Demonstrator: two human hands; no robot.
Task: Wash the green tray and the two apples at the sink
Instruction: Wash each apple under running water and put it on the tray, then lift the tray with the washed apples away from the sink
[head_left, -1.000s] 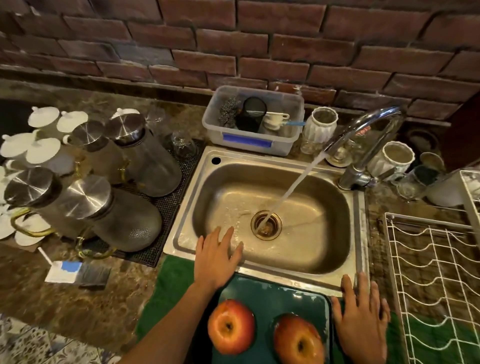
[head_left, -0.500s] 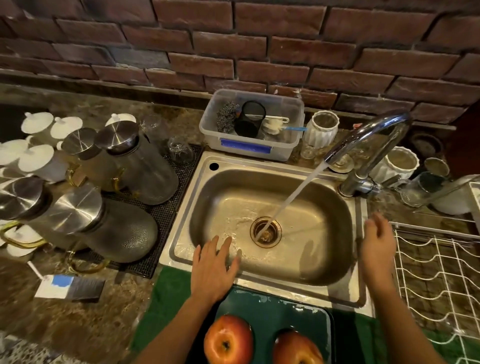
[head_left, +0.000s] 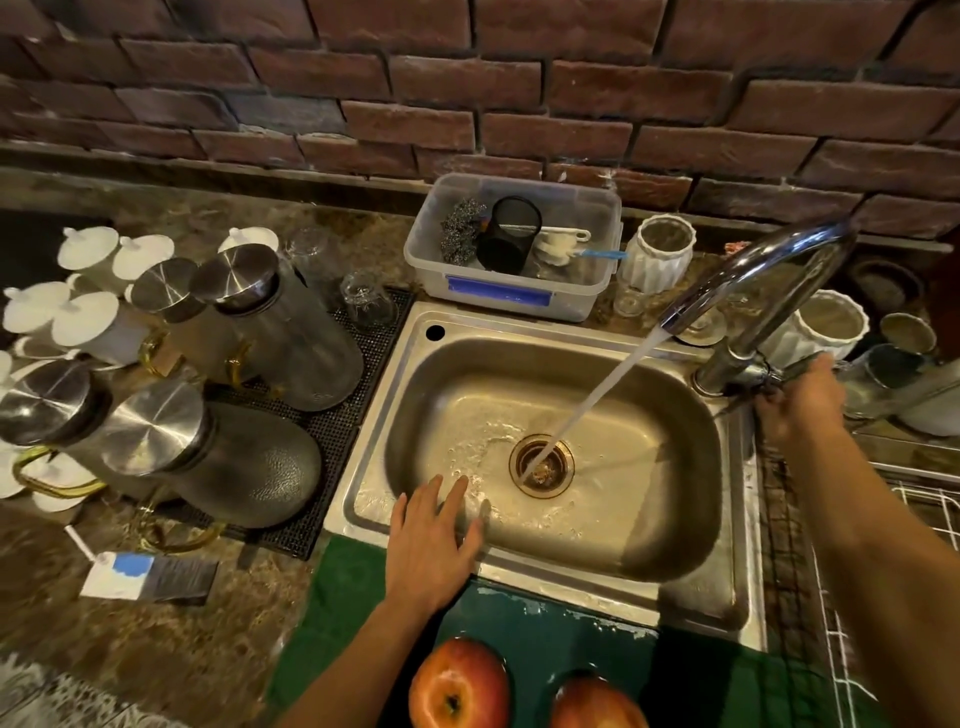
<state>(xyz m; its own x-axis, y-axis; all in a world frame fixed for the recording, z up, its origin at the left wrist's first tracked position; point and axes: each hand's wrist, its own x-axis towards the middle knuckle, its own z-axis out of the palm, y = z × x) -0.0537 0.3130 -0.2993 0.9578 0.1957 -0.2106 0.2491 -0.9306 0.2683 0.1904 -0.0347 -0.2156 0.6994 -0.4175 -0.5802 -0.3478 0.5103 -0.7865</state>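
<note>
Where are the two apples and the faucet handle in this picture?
left apple (head_left: 458, 687), head view, its red top.
right apple (head_left: 597, 704), head view, its upper skin.
faucet handle (head_left: 792, 368), head view, the lever's bare stretch.

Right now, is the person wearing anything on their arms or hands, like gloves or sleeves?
No. The left hand and right hand are bare, with no gloves, rings or watch showing. Both forearms are uncovered as far as the picture reaches, so no sleeves appear.

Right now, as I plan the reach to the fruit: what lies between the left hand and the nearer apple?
In the head view, only a bare strip of the green tray separates the left hand from the left apple.
</note>
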